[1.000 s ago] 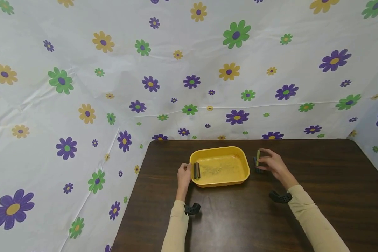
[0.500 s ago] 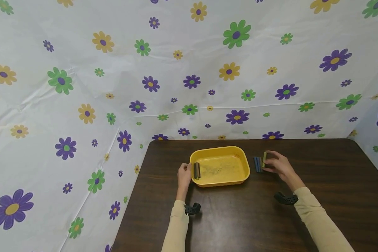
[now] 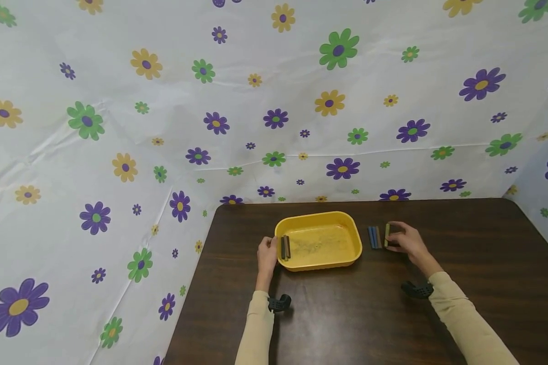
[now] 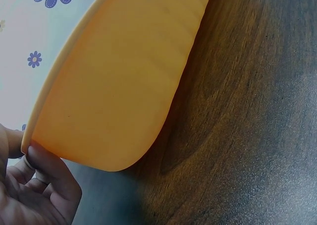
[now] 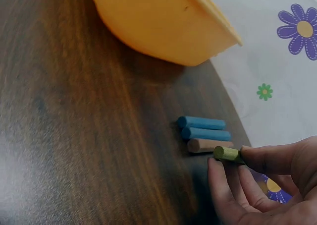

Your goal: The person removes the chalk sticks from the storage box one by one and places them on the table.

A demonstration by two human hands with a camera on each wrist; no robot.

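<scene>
My right hand (image 3: 408, 242) pinches a yellow-green chalk stick (image 5: 227, 153) between thumb and fingers. It is just right of a row of chalk sticks on the table: two blue chalk sticks (image 5: 202, 122) and a brownish chalk stick (image 5: 208, 145). Whether the held stick touches the table, I cannot tell. At the tray's left end, my left hand (image 3: 267, 253) pinches the rim of the yellow plastic tray (image 3: 321, 264). Inside, along the left wall, lie a few chalk sticks (image 3: 286, 247), dark and brown, with a bit of yellow showing below them.
The dark wood-grain table (image 3: 338, 314) carries the tray near its back edge. Behind and to the left hangs a white flowered sheet (image 3: 237, 91). A black band (image 3: 279, 303) with a camera sits on the left wrist, another black band (image 3: 417, 290) on the right.
My right hand has moved right with the yellow-green chalk stick, from over the blue sticks to beside the brownish one. Those table sticks now show fully. My left hand stays on the rim.
</scene>
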